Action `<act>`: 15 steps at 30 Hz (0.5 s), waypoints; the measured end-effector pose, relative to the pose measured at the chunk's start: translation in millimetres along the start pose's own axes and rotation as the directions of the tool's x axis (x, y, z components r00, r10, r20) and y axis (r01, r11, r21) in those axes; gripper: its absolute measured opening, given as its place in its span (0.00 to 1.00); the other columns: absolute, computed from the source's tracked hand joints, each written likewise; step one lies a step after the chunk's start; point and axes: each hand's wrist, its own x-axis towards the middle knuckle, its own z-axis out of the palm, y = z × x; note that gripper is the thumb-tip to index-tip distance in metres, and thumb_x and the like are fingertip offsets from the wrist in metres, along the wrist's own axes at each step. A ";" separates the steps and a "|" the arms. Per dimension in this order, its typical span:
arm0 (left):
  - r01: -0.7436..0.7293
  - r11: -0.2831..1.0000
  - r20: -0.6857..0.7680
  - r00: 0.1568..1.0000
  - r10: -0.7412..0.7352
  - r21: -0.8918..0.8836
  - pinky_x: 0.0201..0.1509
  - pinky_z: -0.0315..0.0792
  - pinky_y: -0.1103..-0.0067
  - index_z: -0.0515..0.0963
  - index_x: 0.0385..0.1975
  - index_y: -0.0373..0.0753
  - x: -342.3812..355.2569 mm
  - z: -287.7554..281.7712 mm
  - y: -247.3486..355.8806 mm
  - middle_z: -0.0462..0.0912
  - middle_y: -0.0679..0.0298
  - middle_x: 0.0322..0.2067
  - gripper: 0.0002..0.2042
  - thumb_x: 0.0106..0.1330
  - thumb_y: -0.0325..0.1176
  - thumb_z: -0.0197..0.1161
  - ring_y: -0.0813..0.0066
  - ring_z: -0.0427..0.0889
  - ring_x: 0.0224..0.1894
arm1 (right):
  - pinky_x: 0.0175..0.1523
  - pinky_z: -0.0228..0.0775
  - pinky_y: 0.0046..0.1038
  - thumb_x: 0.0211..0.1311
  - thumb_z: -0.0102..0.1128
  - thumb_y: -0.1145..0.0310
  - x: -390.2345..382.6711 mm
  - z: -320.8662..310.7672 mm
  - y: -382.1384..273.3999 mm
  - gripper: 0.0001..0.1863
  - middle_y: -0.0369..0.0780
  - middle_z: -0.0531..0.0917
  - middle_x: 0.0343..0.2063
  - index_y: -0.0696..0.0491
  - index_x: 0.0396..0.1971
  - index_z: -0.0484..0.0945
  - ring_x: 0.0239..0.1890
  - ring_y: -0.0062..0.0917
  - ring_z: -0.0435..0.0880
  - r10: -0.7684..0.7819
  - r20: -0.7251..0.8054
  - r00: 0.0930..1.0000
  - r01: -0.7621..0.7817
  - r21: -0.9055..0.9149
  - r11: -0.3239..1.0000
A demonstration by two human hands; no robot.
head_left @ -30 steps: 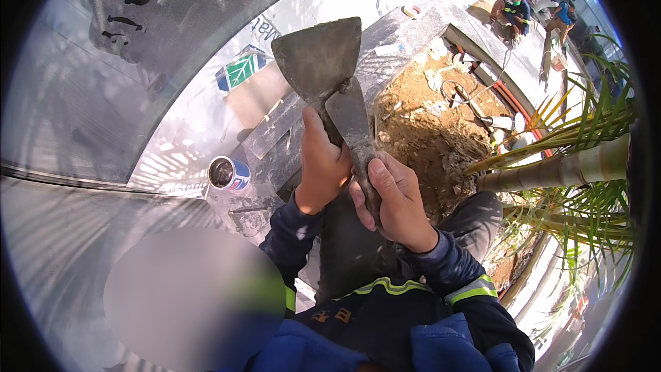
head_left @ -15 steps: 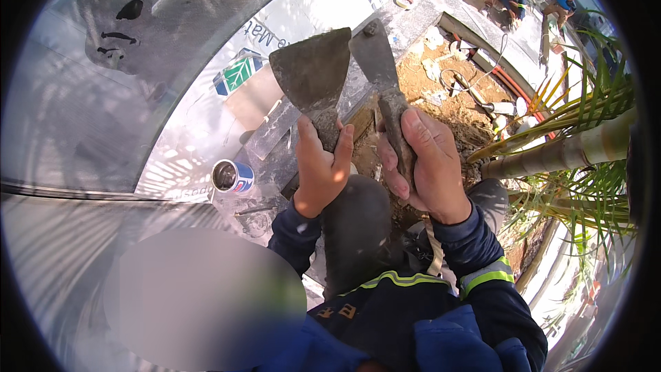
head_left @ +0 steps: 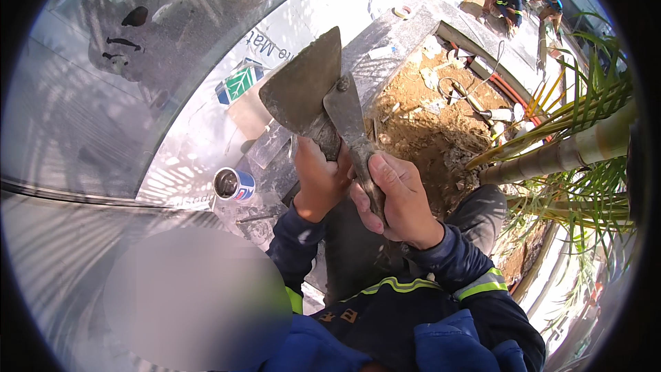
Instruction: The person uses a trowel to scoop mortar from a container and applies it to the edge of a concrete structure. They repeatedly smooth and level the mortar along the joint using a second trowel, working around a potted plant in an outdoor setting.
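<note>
Broad scraper stands toward eleven o'clock, the left hand folded round its handle; the right hand grips the narrow scraper at twelve, fingers curled closed. Dark lettering and a green leaf emblem mark the white sheet at ten; nine has the blue-and-white labelled can. Half a second ago the blades stood apart; now they overlap, both flat, flared and dull grey, a dark lump on the narrow tip.

Looks like dull, smudged metal on wide scraper and narrow scraper; goes rough, crusted along the latter's handle. Shows matt cloth on sleeve, smooth printed finish on can, coarse crumbly texture on dirt.
</note>
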 end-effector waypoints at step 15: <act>0.062 0.996 0.121 0.991 -0.055 -0.061 0.39 0.75 0.71 0.72 0.46 0.29 -6.3 -12.0 6.5 0.82 0.55 0.32 0.14 0.67 0.28 0.68 0.63 0.83 0.32 | 0.19 0.61 0.17 0.83 0.45 0.56 16.0 -15.0 -13.7 0.21 0.36 0.79 0.23 0.60 0.47 0.76 0.15 0.14 0.72 -0.138 0.020 0.990 0.139 -0.209 0.968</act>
